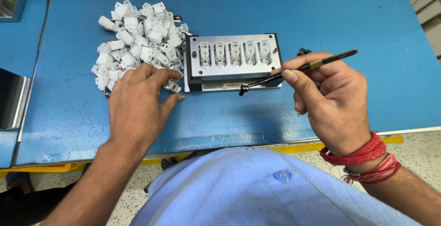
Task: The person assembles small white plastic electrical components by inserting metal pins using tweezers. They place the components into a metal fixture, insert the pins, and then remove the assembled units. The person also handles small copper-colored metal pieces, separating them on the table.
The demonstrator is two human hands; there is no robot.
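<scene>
Nearest the near edge of the table (257,116), the left hand (135,104) rests palm down, fingers spread and closed on nothing that can be seen; its fingertips touch the near fringe of the pile of white plastic housings (138,38). Whether one housing is pinched under the fingers cannot be told.

The right hand (333,102) is pinched shut on a thin dark probe tool (298,70), held like a pen. The tool's long axis runs from upper right down to lower left, and its tip sits at the near edge of the metal fixture block (234,61).

The fixture lies between the two hands, just beyond them, its long side parallel to the near edge. Five white housings (234,53) sit in a row in its pockets. The pile lies just left of the fixture, toward the far left corner, nearer the left hand.
</scene>
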